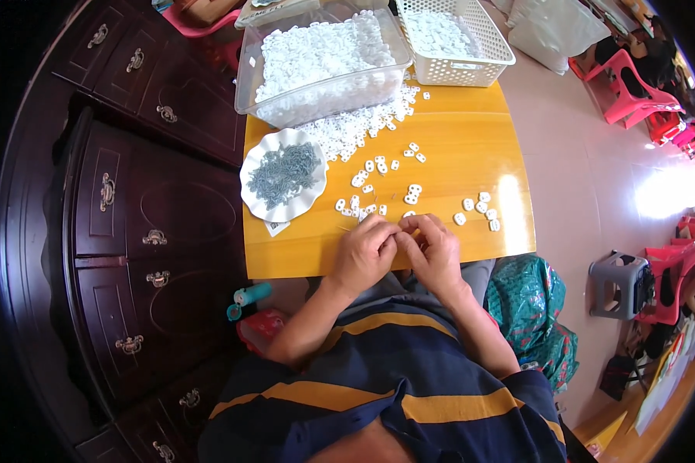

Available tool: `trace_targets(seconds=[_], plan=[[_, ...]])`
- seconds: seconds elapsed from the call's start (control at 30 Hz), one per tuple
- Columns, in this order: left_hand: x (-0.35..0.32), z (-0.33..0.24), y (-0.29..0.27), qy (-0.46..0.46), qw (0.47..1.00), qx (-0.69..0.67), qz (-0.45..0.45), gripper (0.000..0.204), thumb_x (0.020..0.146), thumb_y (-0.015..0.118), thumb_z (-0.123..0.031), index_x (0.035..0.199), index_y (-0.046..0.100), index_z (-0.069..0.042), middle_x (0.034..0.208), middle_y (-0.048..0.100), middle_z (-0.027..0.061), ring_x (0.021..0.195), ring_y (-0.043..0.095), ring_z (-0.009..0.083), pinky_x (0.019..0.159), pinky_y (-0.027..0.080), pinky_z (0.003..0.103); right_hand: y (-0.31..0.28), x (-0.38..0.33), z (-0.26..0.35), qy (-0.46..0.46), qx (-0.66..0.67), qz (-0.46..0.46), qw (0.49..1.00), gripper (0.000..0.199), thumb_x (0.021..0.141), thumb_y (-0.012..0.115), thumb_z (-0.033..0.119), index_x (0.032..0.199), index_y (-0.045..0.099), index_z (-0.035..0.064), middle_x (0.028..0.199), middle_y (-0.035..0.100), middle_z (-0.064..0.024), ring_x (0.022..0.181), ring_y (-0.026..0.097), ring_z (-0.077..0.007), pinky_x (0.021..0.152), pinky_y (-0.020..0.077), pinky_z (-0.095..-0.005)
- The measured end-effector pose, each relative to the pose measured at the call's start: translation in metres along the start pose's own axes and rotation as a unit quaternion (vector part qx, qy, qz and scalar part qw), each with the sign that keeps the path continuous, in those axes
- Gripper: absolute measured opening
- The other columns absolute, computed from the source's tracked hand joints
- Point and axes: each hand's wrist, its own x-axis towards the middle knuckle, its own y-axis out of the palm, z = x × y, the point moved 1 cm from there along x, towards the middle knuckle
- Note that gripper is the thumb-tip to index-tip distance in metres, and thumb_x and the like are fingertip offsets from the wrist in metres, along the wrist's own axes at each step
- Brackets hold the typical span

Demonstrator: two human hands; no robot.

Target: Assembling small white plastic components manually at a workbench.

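Note:
My left hand point(366, 253) and my right hand point(437, 251) meet over the near edge of the yellow wooden table point(471, 116). Fingertips of both are pinched together, touching or nearly so; whatever they hold is too small and covered to make out. Just beyond them lie several small white plastic pieces with two holes point(414, 190), some scattered singly, some in clusters. More such white pieces point(483, 207) sit to the right of my right hand. Left of my left hand, a white scalloped plate point(286, 214) carries a heap of thin grey screws point(284, 171).
A clear plastic bin point(328, 100) full of white pieces stands at the far side, with a loose pile point(347, 137) before it. Beside it is a white perforated basket point(462, 74). Dark wooden cabinets point(185, 193) flank the left; a green bag point(525, 297) rests right of my lap.

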Motion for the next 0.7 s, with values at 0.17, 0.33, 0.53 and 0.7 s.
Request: trace_targets(seconds=[0.17,0.33,0.53,0.7], plan=[[-0.007,0.003,0.001,-0.043,0.998,-0.051,0.009,0.011,0.086,0.067,0.002,0.097,0.068,-0.001,0.088,0.065,0.0143,0.075,0.067,0.0342,0.064,0.053,0.041,0.003,-0.001,-0.006,0.099,0.166,0.029,0.981,0.013,0.093,0.074,0.010,0.099,0.068,0.0004,0.081,0.069,-0.0106,0.067,0.066,-0.0156,0.061,0.0528,-0.0297],[-0.010,0.002,0.000,-0.067,0.991,-0.115,0.000,0.016,0.088,0.068,0.005,0.103,0.068,0.000,0.086,0.067,0.0096,0.070,0.067,0.0217,0.061,0.052,0.032,0.009,-0.004,-0.009,0.115,0.212,0.024,0.970,0.011,0.098,0.069,0.010,0.102,0.068,-0.0002,0.080,0.070,-0.0045,0.068,0.063,-0.0098,0.061,0.0502,-0.0249],[-0.013,0.008,0.002,-0.129,0.930,-0.338,-0.069,0.025,0.095,0.066,0.005,0.119,0.068,0.000,0.090,0.068,0.0022,0.075,0.066,0.0065,0.070,0.054,0.022,0.009,-0.009,-0.014,0.219,0.438,0.121,0.864,0.015,0.103,0.066,0.015,0.108,0.069,0.0013,0.089,0.070,0.0002,0.069,0.058,-0.0055,0.064,0.0472,-0.0201],[-0.014,0.000,-0.002,-0.146,0.941,-0.303,-0.025,0.027,0.097,0.065,0.005,0.124,0.066,0.002,0.097,0.069,0.0044,0.083,0.065,0.0085,0.075,0.054,0.022,0.007,-0.010,-0.019,0.291,0.506,0.161,0.796,0.019,0.103,0.067,0.023,0.109,0.069,0.0050,0.090,0.070,0.0006,0.072,0.059,-0.0048,0.066,0.0484,-0.0194]])
